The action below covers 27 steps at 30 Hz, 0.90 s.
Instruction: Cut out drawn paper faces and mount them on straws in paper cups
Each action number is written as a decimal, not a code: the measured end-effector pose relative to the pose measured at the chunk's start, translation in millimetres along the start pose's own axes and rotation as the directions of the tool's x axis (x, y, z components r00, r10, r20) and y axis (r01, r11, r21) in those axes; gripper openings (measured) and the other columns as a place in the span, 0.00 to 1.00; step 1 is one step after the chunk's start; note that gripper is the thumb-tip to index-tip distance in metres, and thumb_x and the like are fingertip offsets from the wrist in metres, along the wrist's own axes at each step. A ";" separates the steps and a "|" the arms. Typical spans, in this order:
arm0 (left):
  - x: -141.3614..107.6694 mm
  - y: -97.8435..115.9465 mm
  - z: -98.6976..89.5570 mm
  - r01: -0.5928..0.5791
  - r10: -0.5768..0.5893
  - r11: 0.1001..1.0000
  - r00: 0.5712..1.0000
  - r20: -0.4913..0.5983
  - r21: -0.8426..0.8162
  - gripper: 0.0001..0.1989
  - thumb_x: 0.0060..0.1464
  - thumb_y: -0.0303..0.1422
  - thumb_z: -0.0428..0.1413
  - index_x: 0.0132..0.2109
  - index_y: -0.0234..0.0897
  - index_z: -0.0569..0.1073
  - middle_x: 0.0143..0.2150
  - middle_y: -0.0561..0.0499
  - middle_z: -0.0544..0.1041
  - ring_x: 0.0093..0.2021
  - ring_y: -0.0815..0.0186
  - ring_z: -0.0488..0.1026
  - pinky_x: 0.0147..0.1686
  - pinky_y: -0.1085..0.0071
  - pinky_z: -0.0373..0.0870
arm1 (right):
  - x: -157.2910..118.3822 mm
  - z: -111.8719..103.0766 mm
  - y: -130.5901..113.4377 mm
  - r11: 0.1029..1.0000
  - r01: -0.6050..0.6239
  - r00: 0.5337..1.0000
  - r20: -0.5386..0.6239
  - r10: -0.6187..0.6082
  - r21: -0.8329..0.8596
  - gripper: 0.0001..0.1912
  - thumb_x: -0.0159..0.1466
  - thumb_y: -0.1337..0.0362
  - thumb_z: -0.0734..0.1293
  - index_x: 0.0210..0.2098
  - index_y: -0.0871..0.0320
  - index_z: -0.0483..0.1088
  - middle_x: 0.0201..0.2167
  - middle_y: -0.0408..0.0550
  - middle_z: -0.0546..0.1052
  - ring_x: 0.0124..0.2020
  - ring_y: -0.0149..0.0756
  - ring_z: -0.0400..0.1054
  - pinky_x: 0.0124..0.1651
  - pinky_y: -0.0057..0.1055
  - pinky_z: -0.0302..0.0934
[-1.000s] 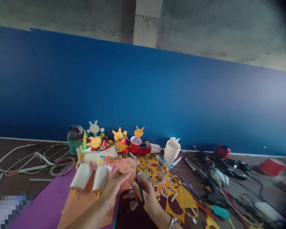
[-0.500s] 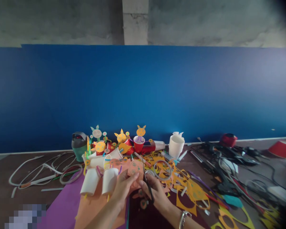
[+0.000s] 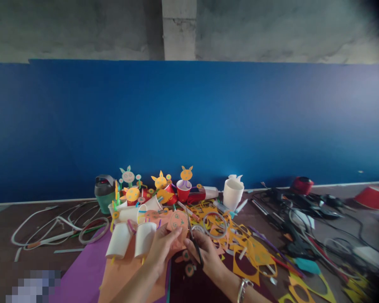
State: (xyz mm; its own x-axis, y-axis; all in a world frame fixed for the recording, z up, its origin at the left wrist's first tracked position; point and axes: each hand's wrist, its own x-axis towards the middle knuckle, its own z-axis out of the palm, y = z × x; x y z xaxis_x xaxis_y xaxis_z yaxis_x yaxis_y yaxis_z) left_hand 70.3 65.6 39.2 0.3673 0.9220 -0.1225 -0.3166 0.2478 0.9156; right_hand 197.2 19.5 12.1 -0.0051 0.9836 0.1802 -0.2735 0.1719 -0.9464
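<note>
An orange paper piece [image 3: 177, 221] with a round face drawn on it is pinched between the thumb and fingers of my left hand [image 3: 163, 247]. My right hand [image 3: 205, 252] grips a pair of black-handled scissors [image 3: 196, 247], their blades pointing up beside the paper's right edge. Below the hands, small round paper pieces [image 3: 189, 269] lie on a dark red sheet. Two white paper cups [image 3: 118, 242] lie just left of my left hand, on orange sheets. Behind them are more cups and paper animal heads, one above a red cup [image 3: 183, 191].
Yellow-orange paper scraps [image 3: 246, 261] spread to the right, with a tape ring [image 3: 215, 225] among them. A white cup [image 3: 233, 193] stands behind. Black cables and a glue gun [image 3: 298, 244] lie farther right. White cables [image 3: 58, 240] and a dark green container [image 3: 105, 198] are at left.
The orange paper in my left hand has turned and shifted slightly, with more of it showing near the scissors. My right hand has barely moved.
</note>
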 end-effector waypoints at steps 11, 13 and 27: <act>0.3 -4.0 0.8 -0.040 0.040 0.997 0.999 -0.004 0.067 0.15 0.45 0.41 0.62 0.24 0.34 0.69 0.20 0.55 0.70 0.21 0.68 0.69 0.21 0.74 0.65 | -1.5 -2.0 5.0 1.000 -0.013 1.000 -0.014 0.014 0.012 0.20 0.52 0.50 0.72 0.28 0.58 0.63 0.18 0.34 0.62 0.16 0.21 0.55 0.18 0.19 0.52; -1.0 -3.0 2.6 -0.043 0.044 0.994 0.999 -0.001 0.101 0.16 0.44 0.41 0.63 0.23 0.33 0.69 0.20 0.54 0.71 0.22 0.67 0.69 0.21 0.74 0.65 | -2.3 -1.6 6.0 0.999 -0.017 1.000 -0.023 0.018 0.046 0.20 0.52 0.50 0.72 0.30 0.58 0.63 0.21 0.35 0.63 0.18 0.22 0.57 0.19 0.19 0.55; -2.5 9.5 5.7 -0.083 0.084 0.991 0.996 -0.006 0.102 0.12 0.43 0.39 0.63 0.27 0.33 0.75 0.19 0.55 0.70 0.22 0.69 0.67 0.23 0.75 0.63 | -0.1 -3.5 5.7 0.997 -0.050 0.999 -0.011 0.051 0.064 0.22 0.51 0.47 0.71 0.30 0.59 0.65 0.20 0.36 0.63 0.16 0.22 0.57 0.19 0.21 0.57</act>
State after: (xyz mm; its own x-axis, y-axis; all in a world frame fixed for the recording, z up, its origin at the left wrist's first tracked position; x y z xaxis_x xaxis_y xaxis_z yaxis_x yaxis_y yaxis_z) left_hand 71.3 63.9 50.4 0.3344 0.9412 -0.0475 -0.2555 0.1390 0.9568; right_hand 199.0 20.6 5.8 -0.0086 0.9917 0.1286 -0.3343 0.1184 -0.9350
